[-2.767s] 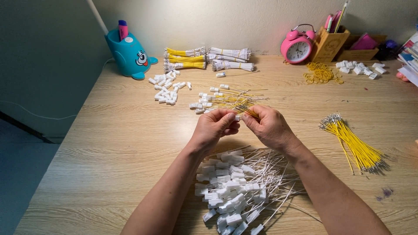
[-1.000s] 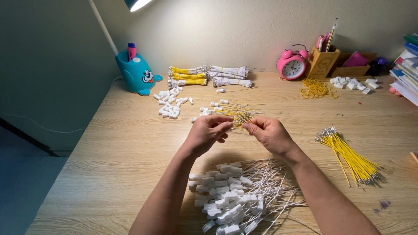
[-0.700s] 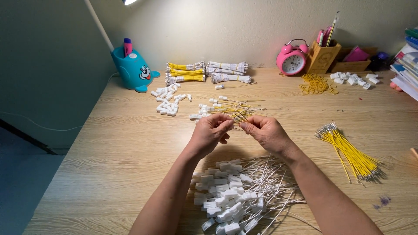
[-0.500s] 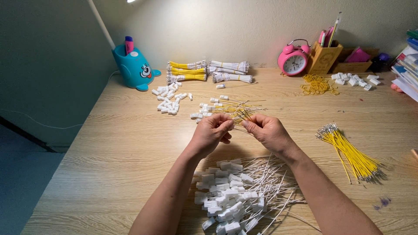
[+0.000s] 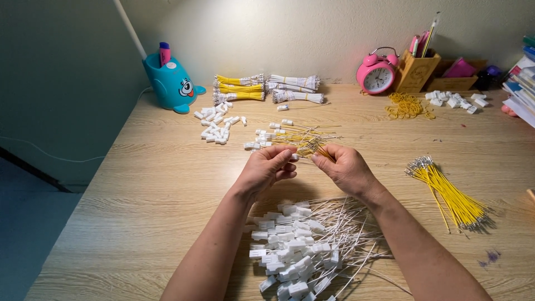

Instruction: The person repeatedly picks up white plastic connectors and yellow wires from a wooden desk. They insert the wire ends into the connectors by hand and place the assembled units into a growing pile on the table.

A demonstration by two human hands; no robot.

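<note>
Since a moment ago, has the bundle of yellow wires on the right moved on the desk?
No. The yellow wire bundle keeps its place on the desk relative to the white connector pile; only the head camera shifted.

hands: 2 (left hand [image 5: 266, 169], right hand [image 5: 346, 168]) | pink alarm clock [image 5: 377, 73]: 1 | blue pen holder [image 5: 170, 85]: 1 | tied wire bundles [image 5: 266, 89]: about 6 | loose yellow wires pile [image 5: 450, 193]: 1
</note>
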